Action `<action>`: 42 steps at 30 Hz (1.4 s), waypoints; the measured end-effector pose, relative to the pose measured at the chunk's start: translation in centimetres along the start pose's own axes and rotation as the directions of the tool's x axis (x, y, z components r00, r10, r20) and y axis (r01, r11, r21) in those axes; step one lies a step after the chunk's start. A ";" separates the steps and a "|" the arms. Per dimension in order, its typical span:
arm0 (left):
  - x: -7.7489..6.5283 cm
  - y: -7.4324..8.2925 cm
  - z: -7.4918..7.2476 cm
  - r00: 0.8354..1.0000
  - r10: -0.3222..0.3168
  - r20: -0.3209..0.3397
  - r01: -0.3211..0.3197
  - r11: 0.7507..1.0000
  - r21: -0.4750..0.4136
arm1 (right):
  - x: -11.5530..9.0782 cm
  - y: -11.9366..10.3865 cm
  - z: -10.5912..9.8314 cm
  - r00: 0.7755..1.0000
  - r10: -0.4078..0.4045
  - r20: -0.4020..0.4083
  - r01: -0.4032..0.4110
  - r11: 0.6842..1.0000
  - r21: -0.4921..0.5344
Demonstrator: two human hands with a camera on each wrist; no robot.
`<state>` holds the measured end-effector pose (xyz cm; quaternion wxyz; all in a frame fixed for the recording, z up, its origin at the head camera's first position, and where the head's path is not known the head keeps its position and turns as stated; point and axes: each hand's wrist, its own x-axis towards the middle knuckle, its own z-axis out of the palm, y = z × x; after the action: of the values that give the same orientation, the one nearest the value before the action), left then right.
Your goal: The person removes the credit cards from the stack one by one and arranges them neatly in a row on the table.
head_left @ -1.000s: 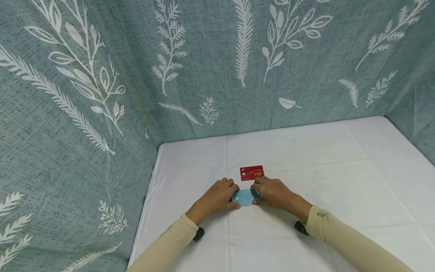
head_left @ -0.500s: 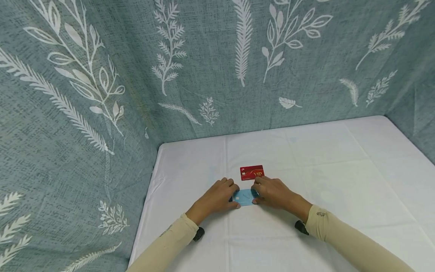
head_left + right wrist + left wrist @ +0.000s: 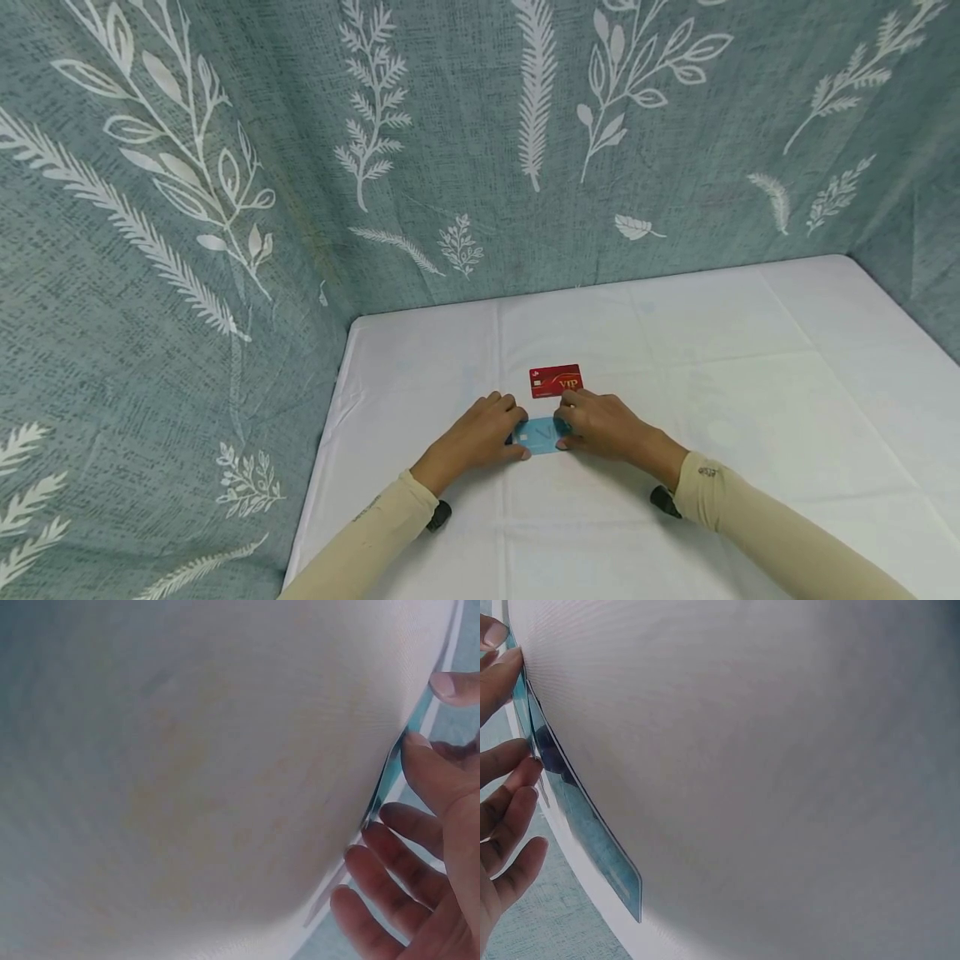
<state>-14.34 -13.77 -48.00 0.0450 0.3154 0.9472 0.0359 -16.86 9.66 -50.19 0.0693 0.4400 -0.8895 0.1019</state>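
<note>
A light blue card (image 3: pixel 537 436) with a small chip sits between my two hands near the middle of the table. My left hand (image 3: pixel 483 433) pinches its left end, thumb on the near edge and fingertips on the far edge. My right hand (image 3: pixel 600 427) pinches the right end the same way. In the left wrist view, a teal card (image 3: pixel 600 832) with dark blue marks stretches below the left fingers; a dark bit shows beside the left hand in the head view. A red card (image 3: pixel 551 381) marked VIP lies just beyond, its lower right corner overlapped by the right fingers.
A white cloth (image 3: pixel 720 400) with creases covers the table. Blue-green curtains (image 3: pixel 450 150) with white leaf patterns hang along the far side and left side. Beige sleeves (image 3: pixel 375 525) cover both forearms, and small black devices (image 3: pixel 664 502) sit under the wrists.
</note>
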 end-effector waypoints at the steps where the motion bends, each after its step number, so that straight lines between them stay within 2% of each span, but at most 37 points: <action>1: 0.0 0.0 0.0 1.000 -0.001 0.001 0.001 1.000 -0.002 | 0.0 0.0 0.0 1.000 0.001 0.002 -0.001 1.000 -0.002; 9: -0.1 0.1 -0.1 1.000 -0.008 0.003 0.008 1.000 -0.014 | 0.1 -0.1 -0.1 0.999 0.015 0.042 -0.015 1.000 0.000; 22: 0.0 0.1 0.1 1.000 -0.003 -0.002 0.003 1.000 -0.018 | -0.1 -0.1 -0.2 0.999 0.009 0.046 -0.010 1.000 0.011; 42: 0.0 0.1 -0.2 1.000 -0.016 0.026 0.017 0.999 -0.029 | 0.1 -0.2 -0.3 0.999 0.026 0.045 -0.027 0.999 0.025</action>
<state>-14.32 -13.70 -47.76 0.0621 0.3073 0.9485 0.0451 -16.72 9.52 -49.89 0.0425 0.4313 -0.8952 0.1042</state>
